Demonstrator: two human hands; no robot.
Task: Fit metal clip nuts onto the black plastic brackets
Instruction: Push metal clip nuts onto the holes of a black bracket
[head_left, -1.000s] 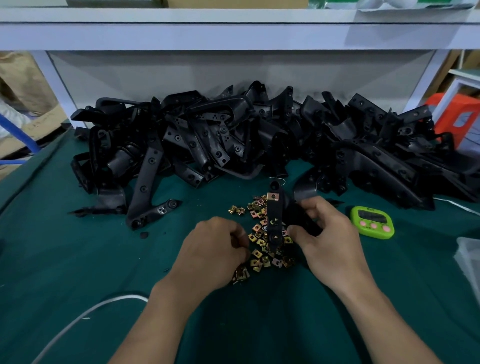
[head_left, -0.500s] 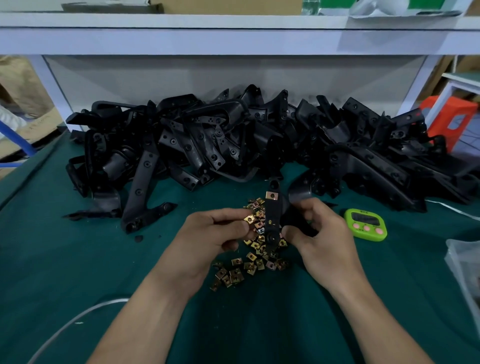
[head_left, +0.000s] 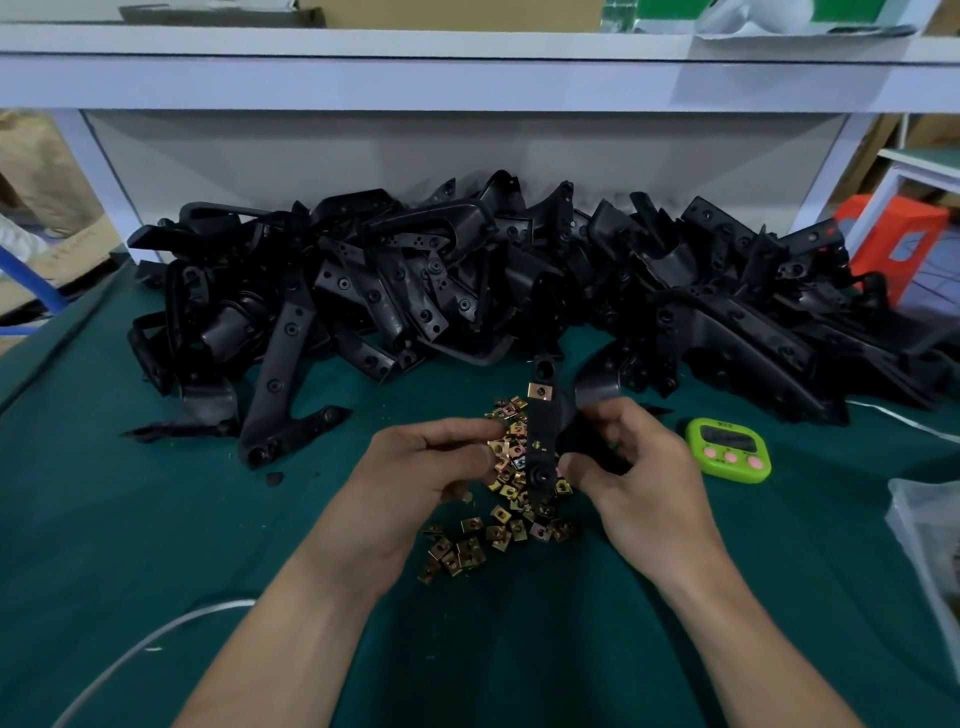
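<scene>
Green-covered worktop (head_left: 156, 519) under a white shelf (head_left: 467, 78), w/ a heap of black brackets (head_left: 415, 291) lying along the back and loose clip nuts (head_left: 498, 525) lying at centre, near a green timer (head_left: 727, 452). R hand (head_left: 639, 478) is gripping one bracket (head_left: 540, 441) upright over the nuts; a fitted nut (head_left: 539, 391) is sitting near its top. L hand (head_left: 431, 467) is, apparently, pinching a clip nut (head_left: 497, 447) just beside the bracket's edge. Risk: nut going on skewed or missing the hole, then jamming or springing into the pile; cause: shallow pinch, poor alignment.
</scene>
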